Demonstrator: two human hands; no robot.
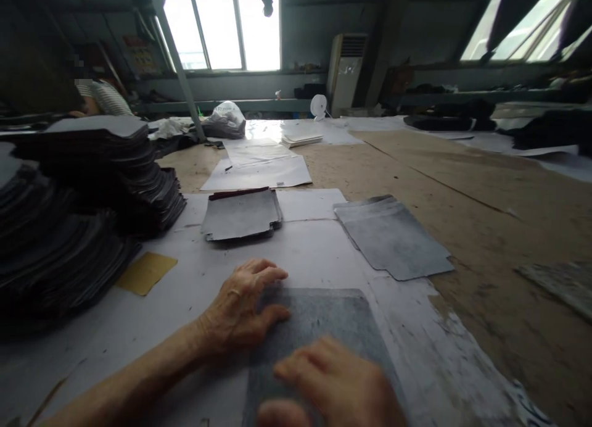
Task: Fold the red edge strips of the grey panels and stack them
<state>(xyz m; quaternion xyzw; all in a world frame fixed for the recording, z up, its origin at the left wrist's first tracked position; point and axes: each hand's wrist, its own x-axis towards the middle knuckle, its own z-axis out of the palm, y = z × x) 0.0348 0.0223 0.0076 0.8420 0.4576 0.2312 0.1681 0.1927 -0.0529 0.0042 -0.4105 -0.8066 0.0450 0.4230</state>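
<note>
A dark grey, fabric-like sheet (324, 310) lies flat on the white-covered table in front of me. At its upper left edge rests my left hand (243, 306), fingers bent forward and thumb apart on the sheet, gripping nothing. My right hand (340, 384) is over the lower part of the same sheet, blurred, with thumb and fingers apart and nothing visible between them. Beyond my hands sits a small stack of grey cut pieces (243, 214). Farther right lies another stack of grey pieces (393, 236) with a notched corner.
Tall piles of dark cut pieces (106, 168) stand at the left, with a yellow card (147, 273) beside them. White paper sheets (259, 171) lie farther back. A small white fan (319, 106) is at the far side. Another person (106, 97) is at the back left.
</note>
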